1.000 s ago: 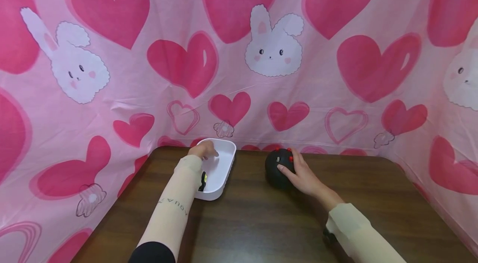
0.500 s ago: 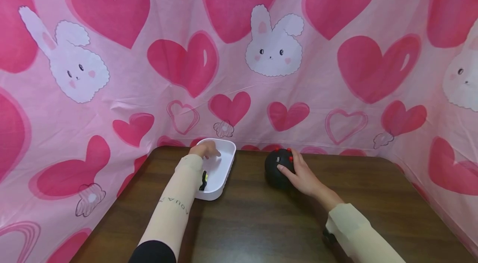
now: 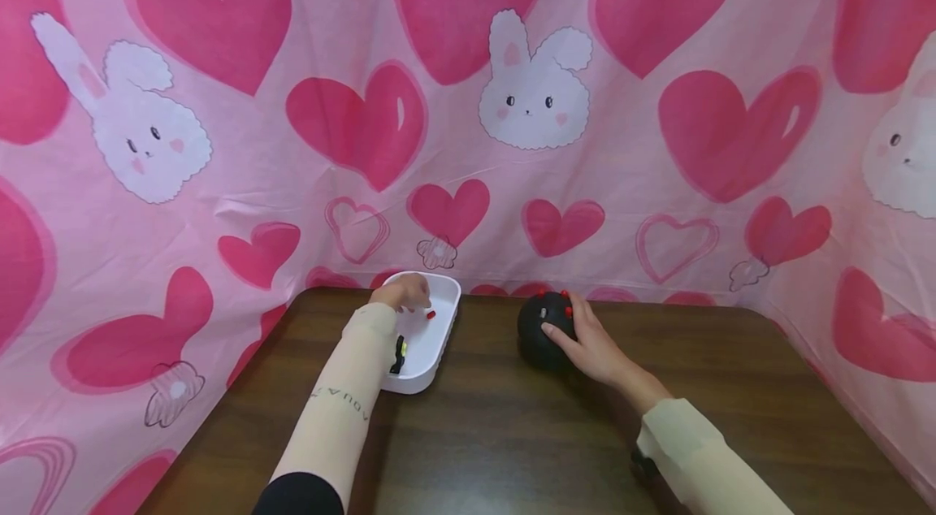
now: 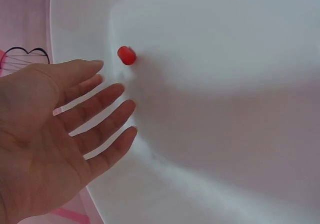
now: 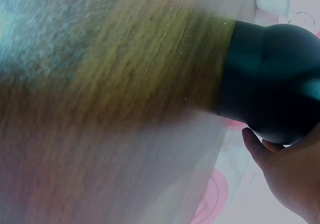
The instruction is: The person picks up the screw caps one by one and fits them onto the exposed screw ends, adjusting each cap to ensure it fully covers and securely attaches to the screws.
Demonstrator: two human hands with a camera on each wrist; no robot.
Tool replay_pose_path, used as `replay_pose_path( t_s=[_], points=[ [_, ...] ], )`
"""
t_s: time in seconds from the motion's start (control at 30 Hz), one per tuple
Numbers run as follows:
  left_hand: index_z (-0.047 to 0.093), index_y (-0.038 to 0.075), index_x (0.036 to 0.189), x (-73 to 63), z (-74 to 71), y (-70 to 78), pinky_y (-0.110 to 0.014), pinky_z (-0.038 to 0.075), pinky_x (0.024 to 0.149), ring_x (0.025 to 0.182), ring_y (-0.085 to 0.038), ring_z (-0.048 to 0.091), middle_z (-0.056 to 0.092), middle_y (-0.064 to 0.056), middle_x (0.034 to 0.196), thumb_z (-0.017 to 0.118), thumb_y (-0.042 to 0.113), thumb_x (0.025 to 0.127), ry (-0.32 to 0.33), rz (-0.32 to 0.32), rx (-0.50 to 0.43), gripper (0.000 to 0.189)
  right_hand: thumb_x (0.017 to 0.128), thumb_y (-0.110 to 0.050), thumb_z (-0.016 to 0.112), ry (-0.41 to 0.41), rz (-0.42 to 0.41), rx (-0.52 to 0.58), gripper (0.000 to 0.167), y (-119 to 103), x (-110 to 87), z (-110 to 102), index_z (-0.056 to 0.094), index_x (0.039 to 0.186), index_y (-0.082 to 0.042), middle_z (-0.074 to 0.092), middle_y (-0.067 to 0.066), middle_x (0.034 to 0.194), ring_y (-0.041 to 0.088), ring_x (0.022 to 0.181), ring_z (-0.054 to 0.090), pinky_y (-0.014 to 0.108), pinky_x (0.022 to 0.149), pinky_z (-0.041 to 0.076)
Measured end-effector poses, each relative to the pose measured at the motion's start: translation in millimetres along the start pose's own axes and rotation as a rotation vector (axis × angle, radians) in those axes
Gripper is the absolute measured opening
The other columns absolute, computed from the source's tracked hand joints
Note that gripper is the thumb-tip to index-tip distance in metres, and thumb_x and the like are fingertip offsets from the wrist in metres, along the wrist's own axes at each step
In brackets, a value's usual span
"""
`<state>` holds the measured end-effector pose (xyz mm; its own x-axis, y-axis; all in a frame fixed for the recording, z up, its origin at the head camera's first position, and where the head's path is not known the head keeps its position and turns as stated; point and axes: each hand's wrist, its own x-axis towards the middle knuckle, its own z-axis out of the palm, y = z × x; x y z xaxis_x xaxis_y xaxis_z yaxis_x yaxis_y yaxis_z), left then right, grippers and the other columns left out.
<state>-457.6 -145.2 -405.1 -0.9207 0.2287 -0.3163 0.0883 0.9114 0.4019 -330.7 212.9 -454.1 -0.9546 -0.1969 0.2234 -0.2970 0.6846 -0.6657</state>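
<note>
Inside the white tray (image 3: 446, 296), my left hand (image 3: 400, 292) reaches over the far left part. Its fingers are spread and loosely bent, with nothing between them in the left wrist view. Just beyond the thumb tip of that hand (image 4: 65, 119) lies a small red cylindrical piece (image 4: 127, 55), on the tray floor and apart from the fingers. The head view shows the red piece (image 3: 431, 315) too. My right hand (image 3: 592, 340) grips the right side of a rounded black object (image 3: 539, 344) with several small red knobs on top. In the right wrist view its dark base (image 5: 245, 69) meets the table.
A black item with a yellow-green part (image 3: 399, 354) lies in the near end of the tray, partly hidden by my left sleeve. The brown wooden table (image 3: 497, 434) has a pink heart-and-rabbit cloth (image 3: 468, 149) behind it and at both sides.
The red piece has come into sight on the tray floor beside my left fingers, which have shifted slightly. My right hand keeps its grip on the black object.
</note>
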Motion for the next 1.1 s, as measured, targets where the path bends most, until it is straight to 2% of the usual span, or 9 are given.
replay_pose_path(
  t_s=[0.13,0.33,0.57,0.77,1.1],
  points=[
    [0.071,0.007,0.108,-1.9,0.7,5.4,-0.043,0.055,0.087,0.099,-0.027,0.063,0.068,-0.010,0.103,0.069,0.019,0.096,-0.064,0.020,-0.002,0.017,0.099,-0.056,0.059,0.004,-0.007,0.003,0.093,0.5,0.4,-0.4,0.014,0.160,-0.003,0.030,0.023,0.156,0.046,0.136,0.042,0.065,0.112,0.034],
    [0.072,0.003,0.108,-7.8,-0.2,18.5,-0.046,0.054,0.094,0.103,-0.029,0.067,0.073,-0.014,0.105,0.066,0.013,0.097,-0.188,0.114,0.033,0.016,0.098,-0.055,0.061,0.007,-0.003,0.005,0.092,0.3,1.5,-1.4,0.015,0.160,-0.004,0.031,0.023,0.155,0.045,0.135,0.043,0.065,0.112,0.035],
    [0.070,0.007,0.105,-5.1,7.5,27.2,-0.044,0.055,0.094,0.101,-0.027,0.070,0.075,-0.010,0.099,0.066,0.011,0.097,-0.284,0.141,0.031,0.010,0.098,-0.053,0.062,0.024,-0.023,0.004,0.089,-0.8,0.6,0.8,0.019,0.158,-0.003,0.035,0.023,0.151,0.045,0.131,0.046,0.064,0.111,0.037],
    [0.068,0.009,0.100,-6.1,10.7,32.1,-0.042,0.055,0.094,0.097,-0.024,0.070,0.074,-0.006,0.092,0.066,0.010,0.095,-0.297,0.133,0.039,0.006,0.098,-0.054,0.062,0.024,-0.020,0.006,0.088,-0.9,-0.3,1.7,0.019,0.158,-0.005,0.035,0.023,0.151,0.044,0.132,0.046,0.064,0.111,0.037],
    [0.074,0.008,0.092,-2.4,13.1,24.0,-0.042,0.056,0.091,0.085,-0.018,0.068,0.074,-0.007,0.087,0.072,0.016,0.094,-0.255,0.088,0.079,0.009,0.098,-0.055,0.061,0.012,-0.013,0.002,0.090,-1.3,-0.6,0.9,0.018,0.158,-0.003,0.035,0.023,0.152,0.045,0.133,0.045,0.064,0.111,0.036]
  ],
)
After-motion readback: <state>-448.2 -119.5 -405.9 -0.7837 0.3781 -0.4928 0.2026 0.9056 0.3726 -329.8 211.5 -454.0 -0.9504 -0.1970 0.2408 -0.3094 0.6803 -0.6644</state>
